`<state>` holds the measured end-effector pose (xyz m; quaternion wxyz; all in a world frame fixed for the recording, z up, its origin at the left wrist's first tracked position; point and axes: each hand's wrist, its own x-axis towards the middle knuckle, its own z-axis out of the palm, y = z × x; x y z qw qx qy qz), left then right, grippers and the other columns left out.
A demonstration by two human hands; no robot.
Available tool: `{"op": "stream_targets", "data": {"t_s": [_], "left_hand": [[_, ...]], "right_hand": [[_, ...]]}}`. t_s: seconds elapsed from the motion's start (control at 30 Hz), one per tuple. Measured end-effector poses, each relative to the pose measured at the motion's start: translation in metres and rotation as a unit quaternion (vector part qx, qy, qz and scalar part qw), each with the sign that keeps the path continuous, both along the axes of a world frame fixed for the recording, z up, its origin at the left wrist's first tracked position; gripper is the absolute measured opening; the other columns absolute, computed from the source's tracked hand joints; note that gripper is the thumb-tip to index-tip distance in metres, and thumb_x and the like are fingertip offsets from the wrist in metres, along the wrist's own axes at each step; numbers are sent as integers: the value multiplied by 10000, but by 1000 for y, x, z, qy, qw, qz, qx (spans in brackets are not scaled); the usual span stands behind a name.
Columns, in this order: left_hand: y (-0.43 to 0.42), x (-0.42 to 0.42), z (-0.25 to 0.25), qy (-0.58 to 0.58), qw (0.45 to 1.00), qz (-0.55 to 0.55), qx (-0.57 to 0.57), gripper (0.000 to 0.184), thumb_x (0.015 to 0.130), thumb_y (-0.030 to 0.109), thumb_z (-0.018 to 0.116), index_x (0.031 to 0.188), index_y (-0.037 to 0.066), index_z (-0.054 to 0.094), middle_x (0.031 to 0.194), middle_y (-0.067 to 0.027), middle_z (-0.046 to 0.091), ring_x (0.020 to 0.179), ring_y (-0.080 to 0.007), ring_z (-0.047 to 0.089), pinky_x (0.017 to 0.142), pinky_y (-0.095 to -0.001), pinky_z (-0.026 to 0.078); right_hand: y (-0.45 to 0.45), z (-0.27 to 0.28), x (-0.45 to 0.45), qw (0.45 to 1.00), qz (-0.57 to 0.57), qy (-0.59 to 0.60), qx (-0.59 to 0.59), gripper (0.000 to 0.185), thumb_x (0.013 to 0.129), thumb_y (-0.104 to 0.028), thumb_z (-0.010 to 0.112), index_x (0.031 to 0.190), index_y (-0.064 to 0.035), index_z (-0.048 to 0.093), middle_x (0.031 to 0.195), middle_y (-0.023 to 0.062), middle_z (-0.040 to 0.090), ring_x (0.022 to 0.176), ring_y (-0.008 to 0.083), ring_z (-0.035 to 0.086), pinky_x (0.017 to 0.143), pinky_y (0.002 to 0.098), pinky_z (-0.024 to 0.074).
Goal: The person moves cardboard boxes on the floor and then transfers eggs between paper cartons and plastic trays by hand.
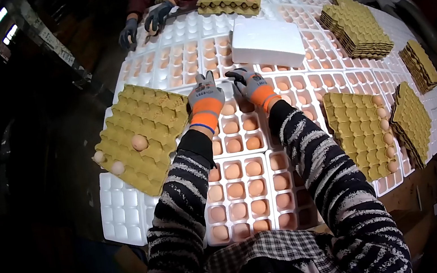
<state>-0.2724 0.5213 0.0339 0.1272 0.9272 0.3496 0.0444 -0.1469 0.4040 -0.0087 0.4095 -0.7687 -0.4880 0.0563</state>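
My left hand [205, 94], in a grey glove with an orange cuff, reaches over a white foam egg tray [228, 156] with its fingers stretched forward. Beside it, my right hand [253, 84] wears a matching glove. Its fingers are bent but apart, pointing left over the tray's far end, and no egg shows between them. Brown eggs [231, 128] sit in the cells under and between my forearms. Left of my left hand lies a yellowish pulp tray [154, 112], tilted across the foam trays, with a brown egg [139, 142] and two paler eggs on it.
A white foam block or lid [266, 42] rests beyond my right hand. Pulp tray stacks [355, 26] stand at the right, and another pulp tray [352, 135] holds a row of eggs. Across the table, another person's gloved hands [158, 17] work near foam trays.
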Motion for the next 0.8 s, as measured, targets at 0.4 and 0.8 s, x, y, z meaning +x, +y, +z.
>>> {"op": "stream_targets", "data": {"t_s": [0.4, 0.8], "left_hand": [[-2, 42, -95, -83, 980, -103, 151, 463, 989, 333, 457, 1424, 184, 511, 1537, -85, 418, 1403, -348, 364, 1165, -547, 220], [-255, 103, 6, -244, 827, -444, -242, 538, 852, 81, 674, 1378, 122, 569, 1373, -157, 574, 1315, -322, 498, 1117, -383, 383]], "right_hand": [[-177, 106, -34, 988, 22, 46, 146, 435, 909, -107, 540, 1340, -108, 597, 1360, 168, 579, 1249, 351, 548, 1063, 395, 435], [-482, 73, 17, 831, -405, -15, -382, 623, 845, -541, 676, 1339, -177, 567, 1241, 138, 656, 1142, 313, 632, 920, 440, 519]]}}
